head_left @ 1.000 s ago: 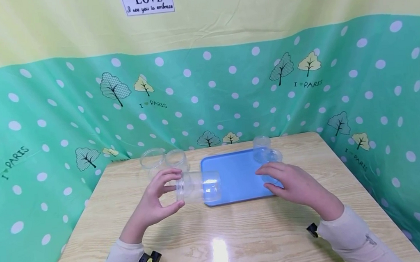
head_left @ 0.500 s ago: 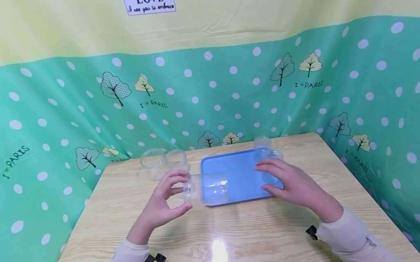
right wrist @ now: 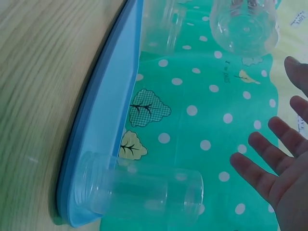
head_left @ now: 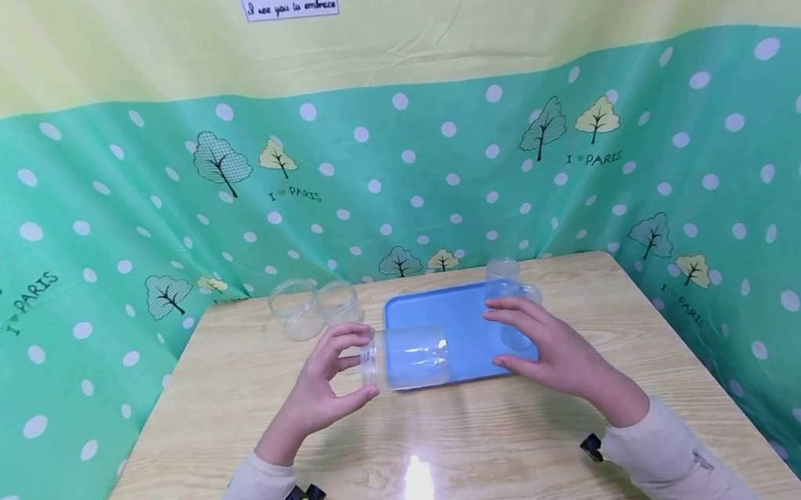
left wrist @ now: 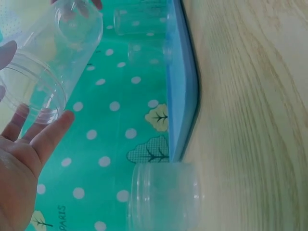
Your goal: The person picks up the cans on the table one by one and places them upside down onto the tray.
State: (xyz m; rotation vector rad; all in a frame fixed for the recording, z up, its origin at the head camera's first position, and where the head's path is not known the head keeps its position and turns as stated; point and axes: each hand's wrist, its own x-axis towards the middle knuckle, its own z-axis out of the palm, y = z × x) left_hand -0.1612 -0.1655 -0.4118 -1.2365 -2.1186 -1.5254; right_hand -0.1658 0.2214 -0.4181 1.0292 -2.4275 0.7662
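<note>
My left hand grips a clear plastic jar round its threaded mouth, thumb in front and fingers behind. The jar lies sideways in the air, its base pointing right, and overlaps the left part of the blue tray in the head view. Its open mouth shows between thumb and fingers in the left wrist view. My right hand hovers by the tray's right side, fingers spread and holding nothing. Behind it a clear jar stands upright on the tray; another clear jar is partly hidden by the hand.
At the back left of the wooden table, a wide clear jar and a smaller clear jar stand close together, left of the tray. A green dotted curtain encloses the back and sides.
My left hand has moved right with the jar, bringing more of it over the tray. The right hand has barely shifted, still spread.
</note>
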